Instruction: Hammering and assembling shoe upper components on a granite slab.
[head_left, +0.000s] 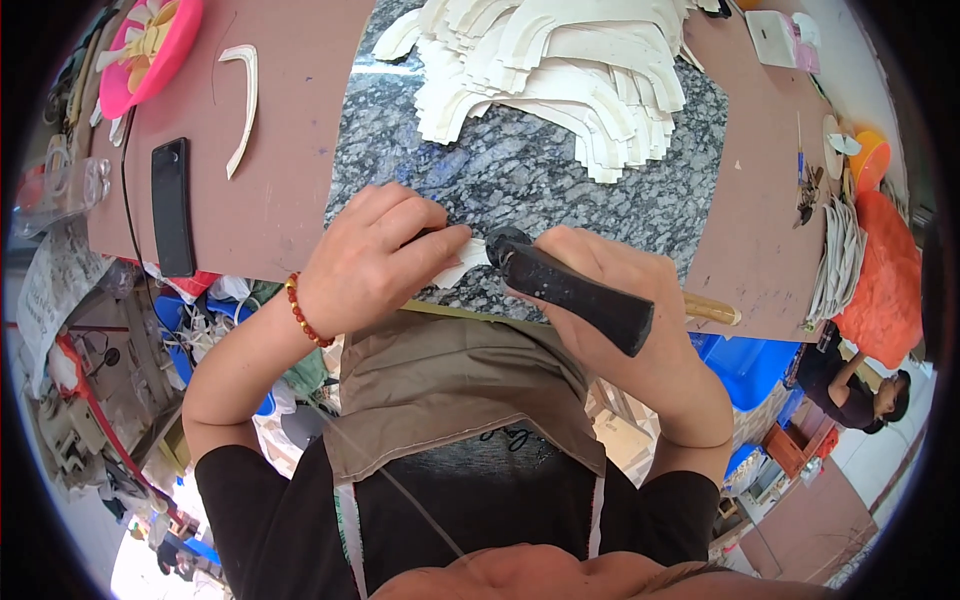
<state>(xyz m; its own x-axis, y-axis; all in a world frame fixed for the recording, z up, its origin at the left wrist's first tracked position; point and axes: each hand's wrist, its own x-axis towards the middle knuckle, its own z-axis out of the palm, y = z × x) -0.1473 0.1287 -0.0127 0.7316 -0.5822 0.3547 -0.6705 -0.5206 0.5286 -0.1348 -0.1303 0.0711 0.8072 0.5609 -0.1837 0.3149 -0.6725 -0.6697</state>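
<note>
At the front edge of the grey speckled stone slab (pixel 400 130), my left hand (pixel 385 250) holds down a small white piece (pixel 463 266) with its fingers together. Most of that piece lies hidden under the fingers. In my right hand (pixel 615 265) is a hammer (pixel 580 295) with a black head, and the end of its wooden handle sticks out to the right of the hand. The round face of the hammer head is at the right end of the white piece. Whether they touch, I cannot tell. Beyond both hands lies a heap of curved white pieces (pixel 560 80).
Left on the brown table are a black phone (pixel 172 205), one curved white strip (pixel 243 105) and a pink basket (pixel 185 50). Stacked white pieces (pixel 840 262), a red-orange bag (pixel 885 280) and small tools (pixel 806 190) are at right. Another person (pixel 860 390) is at far right.
</note>
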